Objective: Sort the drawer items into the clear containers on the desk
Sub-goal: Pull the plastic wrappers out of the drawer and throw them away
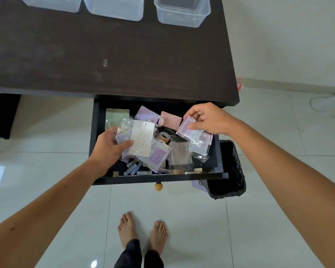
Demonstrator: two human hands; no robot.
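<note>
The dark drawer stands pulled out under the desk, full of small packets, tape rolls and batteries. My left hand grips a bundle of clear plastic packets with a white card on top, over the drawer's left half. My right hand pinches a stack of purple packets in clear bags above the drawer's right side. Three clear containers stand along the desk's far edge: left, middle and right.
The dark desk top lies between the drawer and the containers. A bin lined with a black bag stands on the tiled floor right of the drawer. A yellow knob sticks out of the drawer front. My bare feet are below.
</note>
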